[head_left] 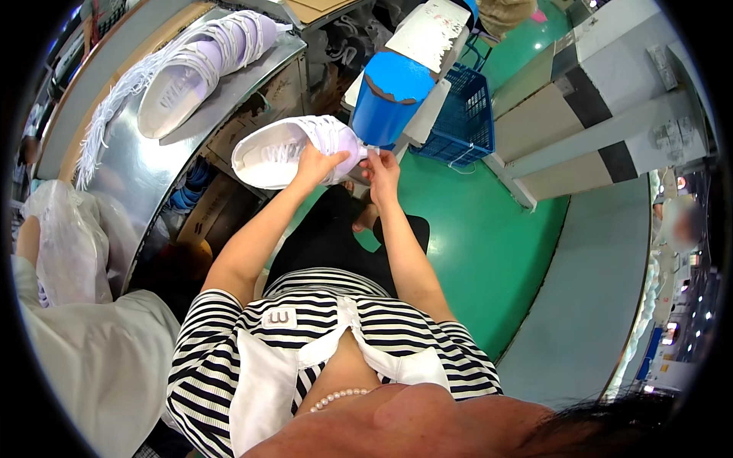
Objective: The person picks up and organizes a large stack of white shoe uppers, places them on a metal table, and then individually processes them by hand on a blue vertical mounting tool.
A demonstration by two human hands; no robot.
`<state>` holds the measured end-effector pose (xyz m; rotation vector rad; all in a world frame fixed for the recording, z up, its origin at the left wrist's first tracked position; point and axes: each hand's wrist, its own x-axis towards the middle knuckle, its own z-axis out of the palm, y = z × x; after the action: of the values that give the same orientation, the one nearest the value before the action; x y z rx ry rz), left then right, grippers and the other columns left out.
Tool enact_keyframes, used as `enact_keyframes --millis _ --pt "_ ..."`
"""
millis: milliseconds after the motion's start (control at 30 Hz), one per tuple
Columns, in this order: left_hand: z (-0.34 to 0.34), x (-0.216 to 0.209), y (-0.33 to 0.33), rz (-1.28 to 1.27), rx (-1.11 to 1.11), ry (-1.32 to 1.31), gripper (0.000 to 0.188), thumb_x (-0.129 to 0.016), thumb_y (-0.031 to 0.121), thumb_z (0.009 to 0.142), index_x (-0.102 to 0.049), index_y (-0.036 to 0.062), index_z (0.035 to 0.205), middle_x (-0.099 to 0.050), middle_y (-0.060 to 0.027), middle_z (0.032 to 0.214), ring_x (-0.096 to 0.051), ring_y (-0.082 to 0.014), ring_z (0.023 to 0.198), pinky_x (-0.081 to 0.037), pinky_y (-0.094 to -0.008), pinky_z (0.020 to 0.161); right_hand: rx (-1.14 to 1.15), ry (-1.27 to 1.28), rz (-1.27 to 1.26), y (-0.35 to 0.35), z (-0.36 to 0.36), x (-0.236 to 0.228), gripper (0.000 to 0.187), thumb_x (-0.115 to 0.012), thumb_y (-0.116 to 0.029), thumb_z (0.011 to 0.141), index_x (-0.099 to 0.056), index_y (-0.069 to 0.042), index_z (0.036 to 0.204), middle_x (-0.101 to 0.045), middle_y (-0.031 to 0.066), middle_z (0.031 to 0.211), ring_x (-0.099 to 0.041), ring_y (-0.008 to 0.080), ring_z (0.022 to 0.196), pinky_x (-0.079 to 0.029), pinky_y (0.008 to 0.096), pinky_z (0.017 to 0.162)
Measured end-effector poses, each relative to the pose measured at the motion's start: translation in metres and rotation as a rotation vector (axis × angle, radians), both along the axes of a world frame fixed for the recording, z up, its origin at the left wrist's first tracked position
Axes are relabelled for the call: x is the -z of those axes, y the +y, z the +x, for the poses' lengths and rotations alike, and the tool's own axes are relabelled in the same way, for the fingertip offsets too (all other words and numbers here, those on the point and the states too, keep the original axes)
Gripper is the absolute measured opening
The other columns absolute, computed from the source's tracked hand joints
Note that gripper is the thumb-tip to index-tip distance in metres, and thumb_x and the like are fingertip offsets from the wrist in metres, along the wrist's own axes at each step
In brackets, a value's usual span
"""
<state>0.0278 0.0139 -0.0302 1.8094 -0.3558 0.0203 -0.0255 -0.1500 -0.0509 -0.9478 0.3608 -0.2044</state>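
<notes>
My left hand [314,166] grips a white-and-lavender shoe upper [256,156] by its side, thumb on the outside. White lacing runs across the upper, and its wide, pale end points left. My right hand [382,175] is closed in a pinch on a small white tab [369,153] at the narrow end of the same upper. This end sits close under the lower rim of a blue cylinder [385,95] on a white, paint-chipped machine arm [431,34]. Whether the upper touches the cylinder, I cannot tell.
More lavender-white uppers [179,88] lie on a metal bench [130,191] with a bundle of white laces [103,126]. A blue basket [462,114] stands behind the machine on the green floor [489,244]. Another person's sleeve [99,359] and a clear plastic bag [69,237] are at left.
</notes>
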Motion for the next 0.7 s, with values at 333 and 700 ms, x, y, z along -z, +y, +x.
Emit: enact_keyframes --millis 333,700 --pt "0.014 -0.015 -0.008 -0.668 0.068 0.872 0.034 -0.067 0.003 0.075 -0.056 -0.0086 0.105 -0.064 -0.0171 0.094 -0.067 -0.0278 0.078 -0.056 -0.0378 0.067 0.010 0.105 0.303 -0.013 0.018 0.001 0.007 -0.053 -0.002 0.089 -0.049 -0.006 0.085 -0.059 0.0076 0.082 -0.060 0.0171 0.066 -0.054 0.0254 0.065" --pt "0.020 0.031 0.048 -1.175 -0.042 1.030 0.036 -0.065 0.014 0.081 -0.057 -0.0022 0.112 -0.064 -0.0145 0.108 -0.064 -0.0269 0.095 -0.052 -0.0407 0.086 -0.102 0.368 -0.532 -0.034 -0.011 0.034 0.016 -0.054 -0.021 0.091 -0.055 -0.007 0.098 -0.058 0.0048 0.081 -0.051 0.0111 0.056 -0.036 0.0197 0.046"
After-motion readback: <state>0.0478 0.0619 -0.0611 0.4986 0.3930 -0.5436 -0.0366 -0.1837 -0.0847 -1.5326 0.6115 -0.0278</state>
